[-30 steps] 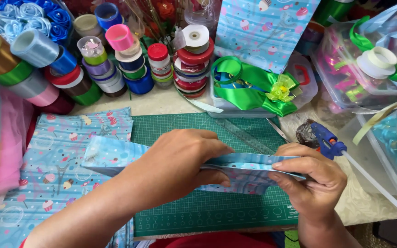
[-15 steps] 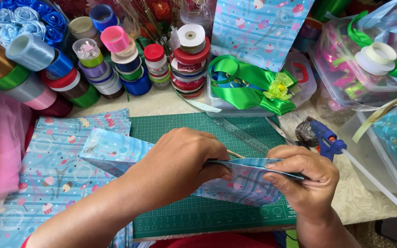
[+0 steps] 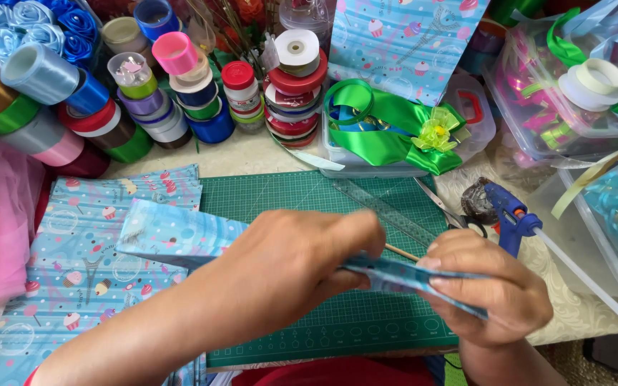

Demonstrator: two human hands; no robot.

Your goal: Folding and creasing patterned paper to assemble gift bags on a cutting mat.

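Tilted flatter than a moment ago, the folded paper (image 3: pixel 180 236) is pinched closed by both hands, left (image 3: pixel 287 264) and right (image 3: pixel 495 293), pressing its crease above the mat (image 3: pixel 366 329).

You were sitting at a craft table, the sort kept for gift wrapping and ribbon work at home or in a small shop; which of the two could not be told. A green cutting mat (image 3: pixel 366 314) with a printed grid lay in front of you, with a clear ruler (image 3: pixel 388 209) and a blue glue gun (image 3: pixel 507 211) on or beside it. Stacked ribbon spools (image 3: pixel 180 93) in many colours crowded the back edge, beside blue fabric roses (image 3: pixel 30 21) and a made-up green bow (image 3: pixel 395 132). Clear plastic boxes (image 3: pixel 538 107) of ribbon stood to the right, and sheets of blue cupcake-print paper (image 3: pixel 80 264) lay piled on the left.
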